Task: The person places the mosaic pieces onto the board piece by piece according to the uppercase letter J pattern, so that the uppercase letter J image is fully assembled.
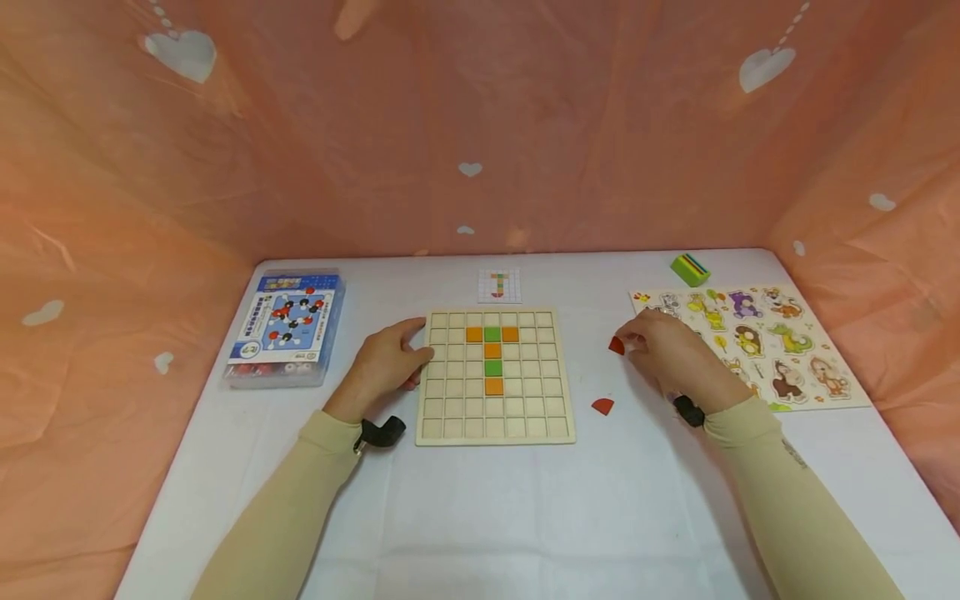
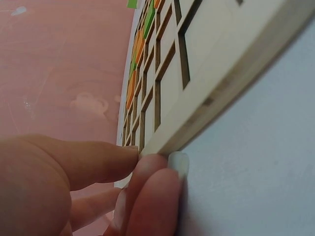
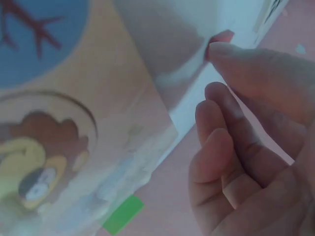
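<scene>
A wooden grid board (image 1: 456, 408) lies on the table in the head view, with orange and green square tiles set in a T shape. My left hand (image 1: 384, 360) holds the board's left edge; in the left wrist view the thumb (image 2: 106, 160) is on the rim and the fingertips are at its side. To the right of the board, my right hand (image 1: 667, 350) pinches a red quarter-circle tile (image 1: 617, 345) between thumb and finger. In the right wrist view most of that red tile (image 3: 222, 37) is hidden. A second red quarter-circle tile (image 1: 602, 406) lies between board and right hand.
A pattern card (image 1: 499, 286) lies behind the board. At the left stands a molecule-model box (image 1: 285, 329). An animal puzzle board (image 1: 798, 350) lies at the right, partly under the right hand, with a green striped block (image 1: 690, 269) behind it. Pink curtains enclose the table.
</scene>
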### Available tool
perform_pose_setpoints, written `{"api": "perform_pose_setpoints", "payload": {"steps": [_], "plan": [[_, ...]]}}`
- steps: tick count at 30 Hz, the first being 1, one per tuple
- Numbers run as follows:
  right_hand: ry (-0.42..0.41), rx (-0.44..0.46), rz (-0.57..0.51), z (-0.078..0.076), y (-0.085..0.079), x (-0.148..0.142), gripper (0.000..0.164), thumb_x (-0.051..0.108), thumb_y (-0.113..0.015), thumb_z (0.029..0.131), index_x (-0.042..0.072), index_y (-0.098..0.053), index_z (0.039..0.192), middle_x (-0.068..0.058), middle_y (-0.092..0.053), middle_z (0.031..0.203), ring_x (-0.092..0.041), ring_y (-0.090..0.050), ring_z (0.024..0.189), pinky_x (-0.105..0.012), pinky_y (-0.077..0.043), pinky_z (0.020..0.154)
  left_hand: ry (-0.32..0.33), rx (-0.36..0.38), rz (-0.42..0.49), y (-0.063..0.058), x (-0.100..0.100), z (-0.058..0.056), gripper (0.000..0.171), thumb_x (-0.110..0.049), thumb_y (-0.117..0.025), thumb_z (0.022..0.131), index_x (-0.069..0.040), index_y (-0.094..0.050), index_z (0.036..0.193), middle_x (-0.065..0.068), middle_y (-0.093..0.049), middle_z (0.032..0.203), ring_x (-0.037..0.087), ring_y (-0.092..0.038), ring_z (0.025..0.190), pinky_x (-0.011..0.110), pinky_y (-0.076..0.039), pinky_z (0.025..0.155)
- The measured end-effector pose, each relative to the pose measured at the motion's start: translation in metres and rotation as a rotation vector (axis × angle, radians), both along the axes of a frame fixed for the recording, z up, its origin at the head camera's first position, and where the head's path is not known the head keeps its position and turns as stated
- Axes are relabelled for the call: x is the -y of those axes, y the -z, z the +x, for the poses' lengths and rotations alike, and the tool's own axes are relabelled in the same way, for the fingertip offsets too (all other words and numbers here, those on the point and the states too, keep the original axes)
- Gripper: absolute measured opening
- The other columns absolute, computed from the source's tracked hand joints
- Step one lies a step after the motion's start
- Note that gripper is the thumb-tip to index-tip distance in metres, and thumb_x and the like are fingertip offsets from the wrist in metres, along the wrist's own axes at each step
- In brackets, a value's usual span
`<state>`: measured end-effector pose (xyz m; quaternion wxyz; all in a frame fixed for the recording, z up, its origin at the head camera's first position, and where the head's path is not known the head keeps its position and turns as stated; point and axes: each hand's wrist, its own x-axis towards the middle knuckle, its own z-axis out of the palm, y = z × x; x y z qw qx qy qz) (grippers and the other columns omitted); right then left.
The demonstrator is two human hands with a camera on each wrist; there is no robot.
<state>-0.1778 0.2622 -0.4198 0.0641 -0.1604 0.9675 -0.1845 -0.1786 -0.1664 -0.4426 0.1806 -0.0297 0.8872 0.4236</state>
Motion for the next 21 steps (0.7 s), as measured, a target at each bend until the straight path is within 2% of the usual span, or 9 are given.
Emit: {"api": "perform_pose_setpoints", "payload": {"steps": [8,16,21], "plan": [[-0.054,-0.034,0.013,-0.009,0.007,0.003,0.021,0.0,-0.075,0.095,0.005,-0.081,0.114,-0.016,-0.074,0.115,-0.035,-0.068,0.108,-0.054,-0.057,0.099,-0.004,-0.002,0.003,0.002,-0.001,0.0,0.068,-0.022,-0.069,0.105,-0.016,-0.042,0.167,0.006,-0.066,0.074,0.015,-0.065,0.06,0.027,-0.059,0.061],[-0.027,-0.001,0.011,-0.015,0.006,0.003,0.022,0.007,-0.079,0.096,0.005,-0.08,0.118,-0.015,-0.071,0.118,-0.034,-0.067,0.108,-0.054,-0.057,0.099,-0.008,-0.009,-0.002,0.001,-0.001,0.0,0.067,-0.022,-0.07,0.106,-0.017,-0.043,0.167,0.007,-0.066,0.083,0.014,-0.065,0.062,0.026,-0.059,0.06],[-0.043,0.01,0.017,-0.016,0.005,0.003,0.023,0.009,-0.078,0.097,0.004,-0.079,0.119,-0.017,-0.071,0.119,-0.034,-0.066,0.109,-0.055,-0.056,0.101,-0.012,-0.007,-0.005,0.001,-0.001,0.0,0.067,-0.022,-0.07,0.105,-0.017,-0.043,0.167,0.007,-0.067,0.08,0.015,-0.065,0.061,0.026,-0.058,0.059]]}}
